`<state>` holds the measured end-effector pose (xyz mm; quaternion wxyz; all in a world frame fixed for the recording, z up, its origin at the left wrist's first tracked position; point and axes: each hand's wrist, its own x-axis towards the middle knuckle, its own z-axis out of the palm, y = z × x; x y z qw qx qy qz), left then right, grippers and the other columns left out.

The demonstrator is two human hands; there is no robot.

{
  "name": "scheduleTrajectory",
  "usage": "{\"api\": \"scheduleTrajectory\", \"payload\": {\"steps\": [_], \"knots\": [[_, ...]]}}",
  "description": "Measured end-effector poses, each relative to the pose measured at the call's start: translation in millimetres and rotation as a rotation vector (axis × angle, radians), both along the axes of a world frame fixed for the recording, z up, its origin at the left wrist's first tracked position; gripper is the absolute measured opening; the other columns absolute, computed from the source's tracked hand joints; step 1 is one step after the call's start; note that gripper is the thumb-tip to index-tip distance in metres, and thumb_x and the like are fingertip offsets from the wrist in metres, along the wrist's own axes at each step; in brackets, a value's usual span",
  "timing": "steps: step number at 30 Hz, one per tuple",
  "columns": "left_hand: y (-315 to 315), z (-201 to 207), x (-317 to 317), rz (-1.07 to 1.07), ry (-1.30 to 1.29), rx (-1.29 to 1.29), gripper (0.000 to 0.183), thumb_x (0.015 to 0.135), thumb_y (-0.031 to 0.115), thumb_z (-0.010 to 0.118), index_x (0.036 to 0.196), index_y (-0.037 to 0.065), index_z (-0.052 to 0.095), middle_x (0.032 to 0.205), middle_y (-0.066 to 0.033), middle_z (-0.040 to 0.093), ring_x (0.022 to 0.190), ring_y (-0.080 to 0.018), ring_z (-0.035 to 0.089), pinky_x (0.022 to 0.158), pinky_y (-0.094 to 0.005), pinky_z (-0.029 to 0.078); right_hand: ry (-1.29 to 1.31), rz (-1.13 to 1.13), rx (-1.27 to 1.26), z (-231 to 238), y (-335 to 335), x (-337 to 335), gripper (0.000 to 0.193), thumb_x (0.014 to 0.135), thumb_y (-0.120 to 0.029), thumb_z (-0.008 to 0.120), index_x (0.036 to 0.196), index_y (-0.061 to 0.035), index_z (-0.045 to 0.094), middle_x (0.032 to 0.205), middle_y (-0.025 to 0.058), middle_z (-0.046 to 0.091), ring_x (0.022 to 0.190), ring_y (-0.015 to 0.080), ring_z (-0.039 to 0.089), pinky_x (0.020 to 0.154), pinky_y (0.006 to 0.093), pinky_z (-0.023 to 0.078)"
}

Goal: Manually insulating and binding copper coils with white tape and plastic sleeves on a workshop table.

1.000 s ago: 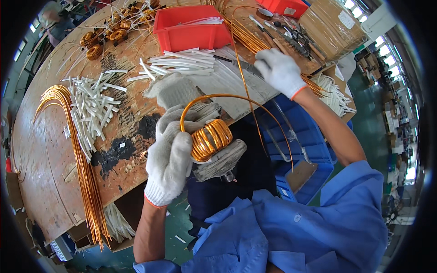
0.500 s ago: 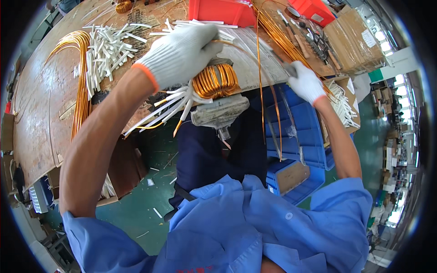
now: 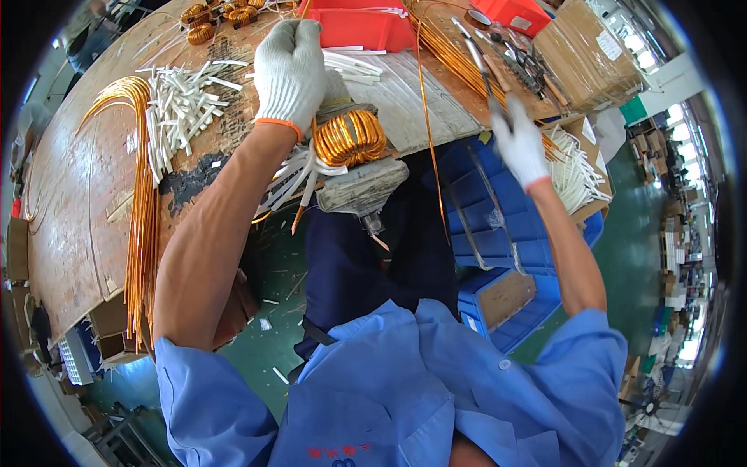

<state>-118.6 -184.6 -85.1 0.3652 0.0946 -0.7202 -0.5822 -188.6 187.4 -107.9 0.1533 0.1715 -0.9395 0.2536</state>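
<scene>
My left hand, in a white knitted glove, is closed on a copper wire that sticks up past the fingers. Wire also shows between the wrist and a ring-shaped copper coil just below. That coil sits on a worn grey block at the table's near edge. White-sleeved wire ends spread from its left side. My right hand, also gloved, hovers by the table's right edge near the hand tools. Its fingers are smeared by motion; a blurred grey, long shape reaches them.
White sleeves lie piled beside a bundle of copper wires on the left. A red bin stands behind the coil. Blue crates and a box of white tubes are at right. One long copper wire hangs over the edge.
My left hand has moved up and away, above the coil, and its wire now points upward instead of trailing rightward. My right hand has shifted slightly; the whole view has also shifted.
</scene>
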Motion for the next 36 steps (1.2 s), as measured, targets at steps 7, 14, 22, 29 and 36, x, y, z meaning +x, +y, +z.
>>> {"api": "scheduleTrajectory", "payload": {"steps": [7,14,22,29,36], "knots": [[-2,17,12,-0.081,0.155,-0.150,0.033,0.113,0.026,0.065,0.120,-0.004,0.078,0.085,-0.0017,0.069,0.078,-0.0063,0.058,0.071,-0.0265,0.048,1.036,0.560,0.371,133,-177,-12,0.044,0.094,-0.019,0.079,0.135,-0.0082,0.068,0.118,0.0157,0.073,0.097,0.0329,0.076,0.077,0.0437,0.064],[-18,19,18,-0.006,0.266,-0.307,0.036,0.112,0.028,0.066,0.123,-0.005,0.077,0.095,-0.0097,0.078,0.087,-0.0101,0.066,0.081,-0.0295,0.056,0.840,0.414,0.742,183,-182,-94,0.017,0.103,-0.025,0.066,0.111,-0.0104,0.070,0.096,0.0167,0.072,0.084,0.0403,0.075,0.070,0.0533,0.060],[0,7,82,-0.283,-0.158,-0.453,0.040,0.113,0.035,0.062,0.123,-0.002,0.074,0.097,-0.0079,0.073,0.092,-0.0115,0.068,0.088,-0.0310,0.057,0.619,0.134,0.578,232,-110,-136,0.035,0.109,-0.037,0.063,0.106,-0.0040,0.073,0.089,0.0203,0.073,0.079,0.0374,0.071,0.072,0.0505,0.056],[-13,-7,107,-0.469,-0.087,0.031,0.038,0.115,0.034,0.061,0.118,-0.002,0.074,0.095,-0.0117,0.074,0.091,-0.0169,0.070,0.085,-0.0348,0.056,0.118,0.214,-0.274,227,-219,-108,0.043,0.115,-0.040,0.058,0.096,-0.0044,0.073,0.068,0.0052,0.064,0.045,0.0151,0.050,0.042,0.0343,0.039],[-4,-7,115,-0.436,-0.075,0.273,0.036,0.118,0.032,0.060,0.117,-0.001,0.073,0.099,-0.0034,0.073,0.093,-0.0100,0.064,0.089,-0.0295,0.054,0.029,0.538,-0.421,221,-336,-100,0.044,0.113,-0.034,0.059,0.094,0.0029,0.075,0.065,0.0120,0.066,0.048,0.0228,0.053,0.048,0.0428,0.041]]}}
